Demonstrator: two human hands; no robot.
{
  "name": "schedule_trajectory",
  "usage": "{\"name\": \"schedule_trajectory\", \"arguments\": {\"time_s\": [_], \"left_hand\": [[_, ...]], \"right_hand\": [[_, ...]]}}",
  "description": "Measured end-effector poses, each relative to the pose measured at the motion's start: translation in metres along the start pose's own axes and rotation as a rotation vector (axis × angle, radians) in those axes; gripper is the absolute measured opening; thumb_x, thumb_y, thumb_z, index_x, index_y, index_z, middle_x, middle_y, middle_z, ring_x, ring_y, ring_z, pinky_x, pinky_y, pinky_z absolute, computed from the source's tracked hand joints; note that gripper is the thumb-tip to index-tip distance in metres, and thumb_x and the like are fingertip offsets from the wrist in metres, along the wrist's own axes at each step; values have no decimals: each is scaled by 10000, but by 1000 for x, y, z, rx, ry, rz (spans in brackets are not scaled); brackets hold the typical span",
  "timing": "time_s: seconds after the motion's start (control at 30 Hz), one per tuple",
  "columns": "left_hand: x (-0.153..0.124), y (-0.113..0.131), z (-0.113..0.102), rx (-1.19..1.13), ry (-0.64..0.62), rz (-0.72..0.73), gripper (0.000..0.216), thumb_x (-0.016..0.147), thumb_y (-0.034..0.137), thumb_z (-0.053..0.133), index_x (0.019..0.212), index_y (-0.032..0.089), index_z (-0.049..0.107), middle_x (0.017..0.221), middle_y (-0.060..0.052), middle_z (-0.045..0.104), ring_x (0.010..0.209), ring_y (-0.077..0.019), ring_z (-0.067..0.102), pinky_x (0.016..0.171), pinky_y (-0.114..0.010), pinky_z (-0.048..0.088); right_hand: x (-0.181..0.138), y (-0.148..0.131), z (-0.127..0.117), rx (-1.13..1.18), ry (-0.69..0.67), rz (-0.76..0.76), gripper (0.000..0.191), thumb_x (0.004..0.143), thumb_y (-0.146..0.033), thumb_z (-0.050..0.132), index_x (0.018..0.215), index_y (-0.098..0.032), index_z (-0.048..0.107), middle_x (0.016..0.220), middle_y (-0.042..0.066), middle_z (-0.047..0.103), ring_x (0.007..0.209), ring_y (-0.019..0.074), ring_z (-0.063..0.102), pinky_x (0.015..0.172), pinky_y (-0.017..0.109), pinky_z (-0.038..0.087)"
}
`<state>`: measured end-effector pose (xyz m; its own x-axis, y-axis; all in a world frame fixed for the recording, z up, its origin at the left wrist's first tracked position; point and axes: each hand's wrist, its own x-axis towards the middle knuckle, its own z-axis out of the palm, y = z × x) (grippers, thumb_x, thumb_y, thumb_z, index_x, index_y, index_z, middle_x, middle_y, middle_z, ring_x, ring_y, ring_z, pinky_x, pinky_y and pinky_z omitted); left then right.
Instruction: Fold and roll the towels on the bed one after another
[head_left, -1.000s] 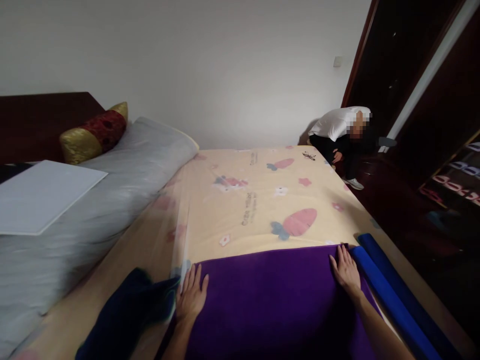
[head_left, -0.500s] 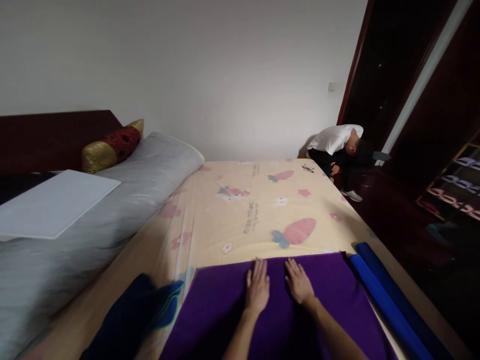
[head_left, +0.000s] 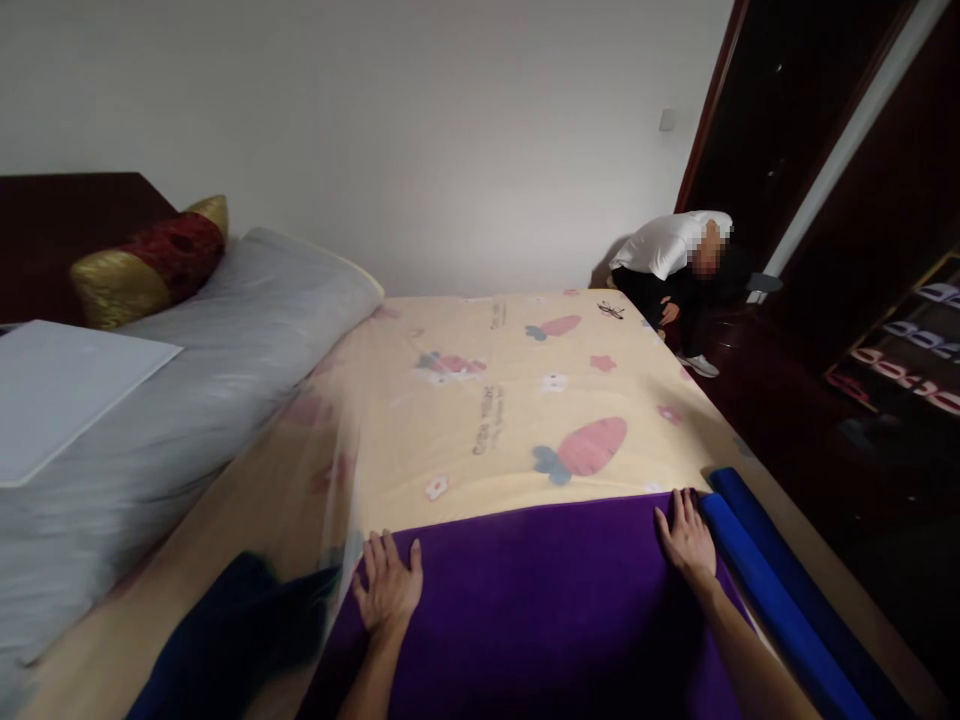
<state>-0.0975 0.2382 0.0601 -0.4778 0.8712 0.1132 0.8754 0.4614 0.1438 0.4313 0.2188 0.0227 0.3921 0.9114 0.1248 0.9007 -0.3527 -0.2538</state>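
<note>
Left hand (head_left: 388, 590) and right hand (head_left: 686, 537), each grip wide and flat, press the far corners of the purple cloth (head_left: 532, 600) spread on the bed (head_left: 480, 400), beside blue rolls (head_left: 772, 590).

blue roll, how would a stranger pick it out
Find the big carrot-print bed. Along its near right edge, beside the right hand on the purple cloth, lies the blue roll, the only long bright tube there.
</note>
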Motion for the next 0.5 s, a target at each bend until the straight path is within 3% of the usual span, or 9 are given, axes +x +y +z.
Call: {"name": "schedule_trajectory", "arguments": {"time_s": [0.13,0.3,0.37,0.43,0.5], "left_hand": [[7,0,3,30,-19,-43,726,952,511,143,1514,54,192,1600,-167,183,1484,-249,143,1167,-532,162],[22,-12,-19,-2,-210,-5,716,928,537,244,1507,116,256,1589,-161,207,1473,-280,185,1140,-548,241],[5,-4,-26,-14,-166,39,675,934,500,254,1503,139,281,1578,-150,240,1463,-294,216,1132,-567,246],[-33,15,-24,-21,-64,131,622,956,413,195,1512,141,261,1583,-120,238,1470,-263,198,1160,-551,185],[-80,38,-14,-36,-79,334,606,953,390,200,1509,161,273,1577,-75,280,1464,-208,223,1187,-468,168]], "right_hand": [[11,10,4,94,-48,-57,775,903,-609,307,1449,-60,342,1556,200,268,1429,304,285,1146,396,288],[24,21,-12,218,-25,-126,621,900,-500,371,1351,-87,475,1460,199,435,1357,315,415,1112,432,359],[6,1,-17,241,7,-162,600,916,-474,345,1341,-79,498,1444,217,454,1358,347,406,1102,486,361],[-32,-34,-15,263,32,-236,609,931,-485,332,1365,-91,498,1470,209,431,1391,355,351,1120,516,327],[-81,-70,-8,286,19,-362,576,929,-514,380,1398,-200,489,1488,98,445,1391,281,371,1139,452,331]]}}
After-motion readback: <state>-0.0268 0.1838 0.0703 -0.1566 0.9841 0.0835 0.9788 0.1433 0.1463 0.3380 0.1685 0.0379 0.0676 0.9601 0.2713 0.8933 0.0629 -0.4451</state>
